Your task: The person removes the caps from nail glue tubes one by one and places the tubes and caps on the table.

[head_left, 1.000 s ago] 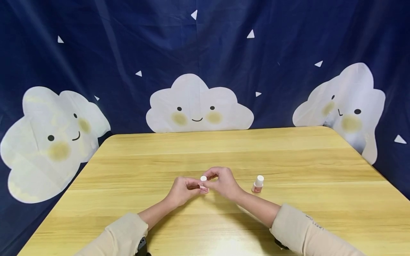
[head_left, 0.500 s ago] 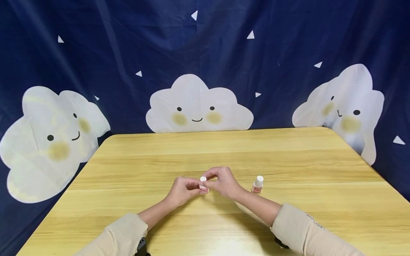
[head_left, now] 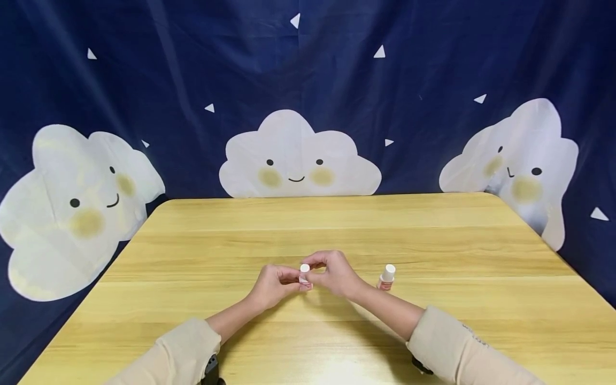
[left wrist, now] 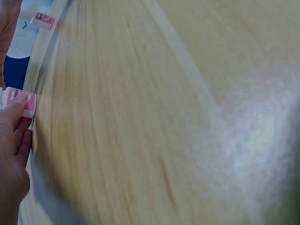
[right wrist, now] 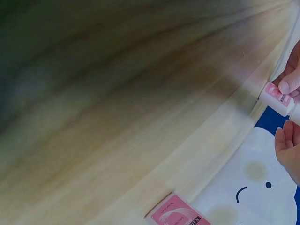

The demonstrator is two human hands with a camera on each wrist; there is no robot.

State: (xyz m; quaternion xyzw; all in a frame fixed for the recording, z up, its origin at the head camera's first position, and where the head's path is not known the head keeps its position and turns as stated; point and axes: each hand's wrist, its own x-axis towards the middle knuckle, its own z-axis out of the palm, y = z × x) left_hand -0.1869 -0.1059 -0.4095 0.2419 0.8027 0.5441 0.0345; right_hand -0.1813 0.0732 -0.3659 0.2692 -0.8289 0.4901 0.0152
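Note:
A small white bottle (head_left: pixel 306 287) with a pink label stands upright on the table between both hands. My left hand (head_left: pixel 273 289) holds its body between thumb and fingers, with the thumb across the label (left wrist: pixel 29 99) in the left wrist view. Round the white cap (head_left: pixel 305 267), the thumb and forefinger of my right hand (head_left: pixel 336 275) pinch from the right side. The cap sits on the bottle's neck. A second bottle (head_left: pixel 386 279) of the same look, capped and upright, stands to the right, beyond the right forearm.
The wooden table (head_left: pixel 231 230) has light grain and rounded far corners. Behind it hangs a dark blue curtain (head_left: pixel 337 85) with white clouds and triangles. Glare lies on the near tabletop. The right wrist view catches part of the second bottle's pink label (right wrist: pixel 178 214).
Both hands stay in nearly the same place on the bottle and its cap. The head view has shifted very slightly. The second bottle has not moved.

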